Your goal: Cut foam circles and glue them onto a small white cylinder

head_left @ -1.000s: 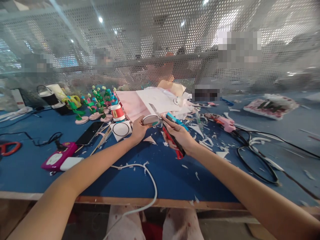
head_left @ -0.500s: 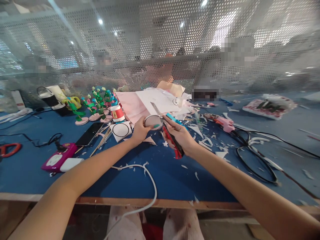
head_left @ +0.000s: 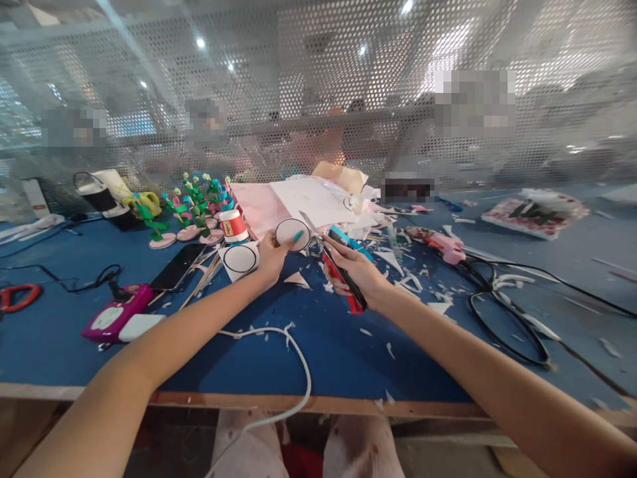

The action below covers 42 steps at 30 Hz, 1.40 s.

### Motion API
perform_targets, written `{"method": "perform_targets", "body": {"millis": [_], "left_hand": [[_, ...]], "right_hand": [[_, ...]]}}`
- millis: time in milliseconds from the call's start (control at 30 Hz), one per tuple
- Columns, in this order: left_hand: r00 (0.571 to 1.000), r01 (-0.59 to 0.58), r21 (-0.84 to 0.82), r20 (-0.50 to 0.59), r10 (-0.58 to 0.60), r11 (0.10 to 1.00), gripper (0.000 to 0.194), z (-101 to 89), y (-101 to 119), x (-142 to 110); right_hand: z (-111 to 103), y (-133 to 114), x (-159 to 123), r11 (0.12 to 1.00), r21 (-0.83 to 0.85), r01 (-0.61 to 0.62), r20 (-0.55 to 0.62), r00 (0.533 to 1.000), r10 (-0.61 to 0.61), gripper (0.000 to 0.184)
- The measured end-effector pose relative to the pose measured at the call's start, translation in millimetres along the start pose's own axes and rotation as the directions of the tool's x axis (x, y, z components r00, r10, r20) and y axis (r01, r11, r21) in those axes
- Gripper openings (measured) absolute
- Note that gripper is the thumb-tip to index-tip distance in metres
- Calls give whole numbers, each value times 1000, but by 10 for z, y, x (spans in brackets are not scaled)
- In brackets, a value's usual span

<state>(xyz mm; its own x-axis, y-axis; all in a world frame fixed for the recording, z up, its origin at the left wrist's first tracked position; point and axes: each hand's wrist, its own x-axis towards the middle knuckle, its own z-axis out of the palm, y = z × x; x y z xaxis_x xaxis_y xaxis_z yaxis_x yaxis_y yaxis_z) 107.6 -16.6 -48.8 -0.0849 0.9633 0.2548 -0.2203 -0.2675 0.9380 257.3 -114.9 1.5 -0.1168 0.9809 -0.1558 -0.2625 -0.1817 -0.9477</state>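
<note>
A blue table (head_left: 338,358) spans the view below a perforated metal screen (head_left: 298,86) — paper scraps (head_left: 413,282) lie at its centre and toward three o'clock. The right hand (head_left: 355,265), just right of centre, has its fingers closed round red-and-black scissors (head_left: 355,287), blades toward eleven o'clock. Left of them, the left hand (head_left: 273,255) pinches a black-rimmed white disc (head_left: 290,234) — thumb on its face, near the blades.
</note>
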Motion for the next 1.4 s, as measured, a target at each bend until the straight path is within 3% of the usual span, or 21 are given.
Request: {"method": "perform_targets", "body": {"millis": [233, 433, 667, 967, 1167, 1400], "left_hand": [[994, -97, 52, 60, 94, 994, 18, 8, 62, -34], [996, -7, 9, 87, 6, 1000, 19, 28, 118, -81], [992, -19, -14, 126, 21, 1000, 20, 52, 159, -118], [964, -157, 136, 238, 121, 978, 17, 17, 52, -80], [985, -159, 180, 95, 144, 971, 35, 6, 70, -71], [990, -95, 112, 117, 82, 989, 28, -3, 77, -79]], "right_hand": [[-3, -17, -19, 1000, -4, 31, 48, 998, -31, 60], [-9, 1, -15, 999, -18, 27, 56, 998, -26, 61], [-16, 12, -10, 999, -23, 40, 56, 998, -38, 60], [1, 14, -41, 995, -62, 77, 92, 993, -71, 64], [-12, 12, -3, 996, -19, 83, -39, 996, -84, 64], [-33, 20, 1, 998, -44, 53, 6, 999, -53, 65]]}}
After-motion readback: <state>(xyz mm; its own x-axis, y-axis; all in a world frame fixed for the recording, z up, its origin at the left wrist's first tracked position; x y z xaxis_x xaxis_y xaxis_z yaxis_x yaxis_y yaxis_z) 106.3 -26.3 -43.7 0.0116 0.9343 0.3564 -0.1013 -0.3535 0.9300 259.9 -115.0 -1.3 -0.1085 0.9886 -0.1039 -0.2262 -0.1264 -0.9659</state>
